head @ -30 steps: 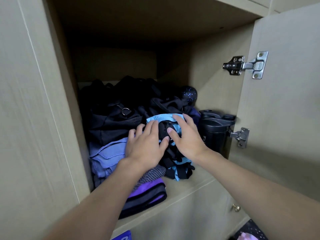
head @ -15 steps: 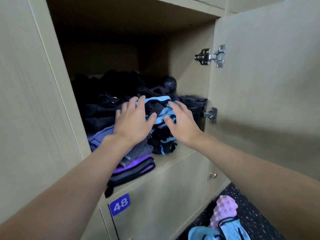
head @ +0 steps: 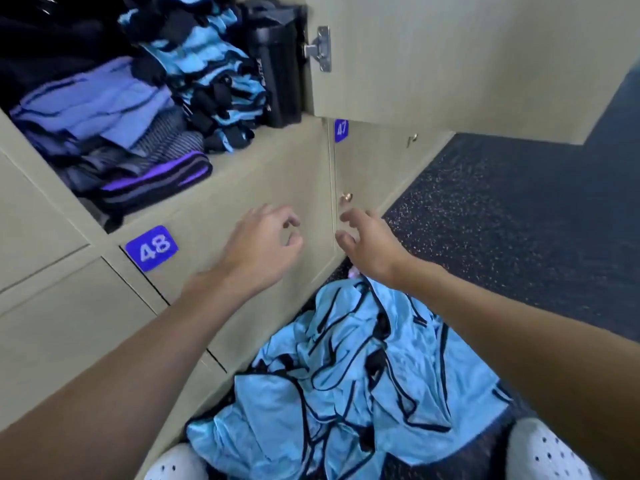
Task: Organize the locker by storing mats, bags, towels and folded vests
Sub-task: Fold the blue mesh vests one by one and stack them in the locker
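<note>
- Head view: the open locker (head: pixel 263 140) sits above the blue 48 label (head: pixel 151 248). Its top is cut off by the edge of the picture.
- A black bag (head: pixel 52 29) lies far above the 48 label, at the back of the locker. It is dark and blurry, so its shape is hard to make out.
- A small pink thing (head: pixel 353 271) peeks out to the right of the 48 label. The right wrist and the blue cloth hide most of it, so I cannot tell what it is.
- Two white shoes (head: pixel 173 462) show at the bottom, far below the 48 label, and both are cut off.
- The folded vests (head: pixel 207 74), blue and black, are stacked in the locker, above and right of the 48 label. A black bottle (head: pixel 277 64) stands just beside them.
- A stack of purple and grey cloths (head: pixel 97 109), maybe towels, lies right above the 48 label.
- A loose pile of blue vests (head: pixel 346 375) lies on the dark floor (head: pixel 519 220), below and right of the 48 label.
- The left hand (head: pixel 263 244) is in the air just right of the 48 label, with the arm stretched out. Its fingers are loosely bent and it holds nothing.
- The right hand (head: pixel 367 244) is further right, near the left hand but not touching it. Its fingers are also loosely bent and it holds nothing.
- Both hands are above the loose pile and below the locker.
</note>
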`<state>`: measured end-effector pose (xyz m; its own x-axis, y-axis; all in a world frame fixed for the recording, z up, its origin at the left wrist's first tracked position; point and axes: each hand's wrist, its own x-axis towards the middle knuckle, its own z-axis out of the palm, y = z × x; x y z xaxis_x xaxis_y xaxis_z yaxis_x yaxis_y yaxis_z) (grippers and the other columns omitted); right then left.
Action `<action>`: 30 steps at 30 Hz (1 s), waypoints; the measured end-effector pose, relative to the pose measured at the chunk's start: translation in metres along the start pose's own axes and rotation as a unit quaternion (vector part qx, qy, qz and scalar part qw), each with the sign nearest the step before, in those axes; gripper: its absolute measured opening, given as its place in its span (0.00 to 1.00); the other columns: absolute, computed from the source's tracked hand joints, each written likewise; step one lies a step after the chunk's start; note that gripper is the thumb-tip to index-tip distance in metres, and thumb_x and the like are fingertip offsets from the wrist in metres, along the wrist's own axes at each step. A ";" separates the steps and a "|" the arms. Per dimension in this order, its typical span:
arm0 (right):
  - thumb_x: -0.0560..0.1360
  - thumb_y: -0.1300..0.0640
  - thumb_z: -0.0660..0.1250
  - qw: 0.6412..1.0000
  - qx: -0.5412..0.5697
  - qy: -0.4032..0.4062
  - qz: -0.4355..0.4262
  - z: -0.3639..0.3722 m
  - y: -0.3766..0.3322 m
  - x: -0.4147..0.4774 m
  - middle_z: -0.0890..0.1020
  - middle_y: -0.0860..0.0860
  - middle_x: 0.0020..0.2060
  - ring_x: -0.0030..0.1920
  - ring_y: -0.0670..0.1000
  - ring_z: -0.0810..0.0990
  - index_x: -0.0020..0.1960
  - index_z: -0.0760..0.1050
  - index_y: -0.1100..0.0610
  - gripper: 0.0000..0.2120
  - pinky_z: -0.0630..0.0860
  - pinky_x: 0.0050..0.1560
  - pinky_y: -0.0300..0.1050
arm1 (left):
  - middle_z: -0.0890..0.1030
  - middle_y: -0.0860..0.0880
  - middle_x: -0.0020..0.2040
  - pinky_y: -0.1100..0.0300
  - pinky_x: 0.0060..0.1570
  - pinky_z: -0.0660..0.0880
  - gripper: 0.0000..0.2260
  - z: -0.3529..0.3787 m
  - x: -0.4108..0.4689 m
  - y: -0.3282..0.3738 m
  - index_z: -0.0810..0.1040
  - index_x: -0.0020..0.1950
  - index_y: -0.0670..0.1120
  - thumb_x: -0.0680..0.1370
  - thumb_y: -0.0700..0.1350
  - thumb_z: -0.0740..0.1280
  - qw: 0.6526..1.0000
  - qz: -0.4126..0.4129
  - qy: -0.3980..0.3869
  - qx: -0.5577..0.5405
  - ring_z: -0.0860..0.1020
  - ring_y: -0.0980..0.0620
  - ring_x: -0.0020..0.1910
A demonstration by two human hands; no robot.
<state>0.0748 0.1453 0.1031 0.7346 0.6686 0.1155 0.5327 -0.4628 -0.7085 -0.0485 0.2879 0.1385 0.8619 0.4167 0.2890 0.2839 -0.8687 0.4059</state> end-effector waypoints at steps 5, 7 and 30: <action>0.81 0.54 0.62 0.995 -0.036 -0.047 0.083 0.037 0.084 -0.070 0.76 0.60 0.60 0.60 0.59 0.75 0.66 0.71 0.60 0.16 0.70 0.61 0.50 | 0.80 0.49 0.50 0.49 0.54 0.76 0.07 0.097 -0.056 -0.012 0.79 0.53 0.50 0.76 0.47 0.67 0.987 -0.061 -0.147 -0.027 0.78 0.45 0.52; 0.81 0.53 0.60 0.990 -0.038 -0.088 0.104 0.054 0.111 -0.095 0.75 0.58 0.62 0.59 0.57 0.76 0.66 0.70 0.59 0.16 0.72 0.57 0.49 | 0.81 0.49 0.50 0.49 0.53 0.77 0.08 0.130 -0.079 -0.020 0.78 0.54 0.50 0.76 0.49 0.68 0.977 -0.081 -0.195 -0.023 0.79 0.44 0.51; 0.77 0.54 0.70 0.987 0.032 -0.125 0.094 0.105 0.136 -0.125 0.68 0.52 0.64 0.65 0.51 0.67 0.74 0.61 0.49 0.30 0.67 0.63 0.42 | 0.80 0.51 0.31 0.58 0.37 0.75 0.03 0.175 -0.106 -0.036 0.84 0.45 0.43 0.77 0.41 0.71 0.972 -0.107 -0.144 -0.149 0.74 0.55 0.30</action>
<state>0.0115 0.0601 -0.0803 0.6865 0.7013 -0.1922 0.3630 -0.5596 -0.7451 -0.0767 0.2282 -0.0585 0.8903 0.4503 -0.0675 0.3730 -0.6362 0.6753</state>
